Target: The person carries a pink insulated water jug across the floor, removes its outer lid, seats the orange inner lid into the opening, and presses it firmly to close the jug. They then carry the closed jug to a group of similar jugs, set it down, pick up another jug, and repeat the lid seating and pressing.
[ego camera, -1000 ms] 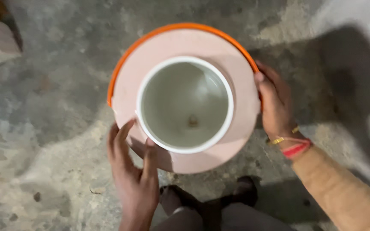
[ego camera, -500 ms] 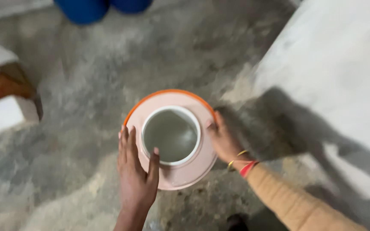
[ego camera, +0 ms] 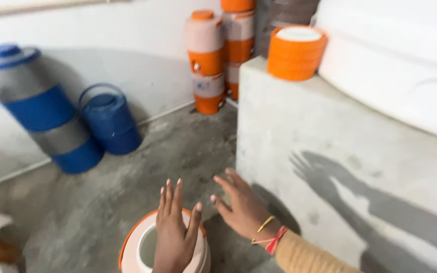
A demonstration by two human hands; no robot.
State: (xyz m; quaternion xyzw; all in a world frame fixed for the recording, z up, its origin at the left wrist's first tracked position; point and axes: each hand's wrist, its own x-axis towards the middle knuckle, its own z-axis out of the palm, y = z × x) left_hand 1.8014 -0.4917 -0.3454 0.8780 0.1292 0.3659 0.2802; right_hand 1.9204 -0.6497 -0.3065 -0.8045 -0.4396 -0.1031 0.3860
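- The orange-rimmed water jug [ego camera: 136, 246] with its open white mouth stands on the concrete floor [ego camera: 127, 172], just left of the grey concrete ledge [ego camera: 330, 146].
- My left hand [ego camera: 174, 234] hovers flat over the jug's top, fingers spread, grasping nothing.
- My right hand [ego camera: 238, 207] floats just right of the jug, fingers loose, empty.
- An orange lid stack [ego camera: 296, 53] sits on the ledge.
- Behind the jug stand blue-and-grey coolers [ego camera: 46, 108] and orange coolers [ego camera: 207, 60].
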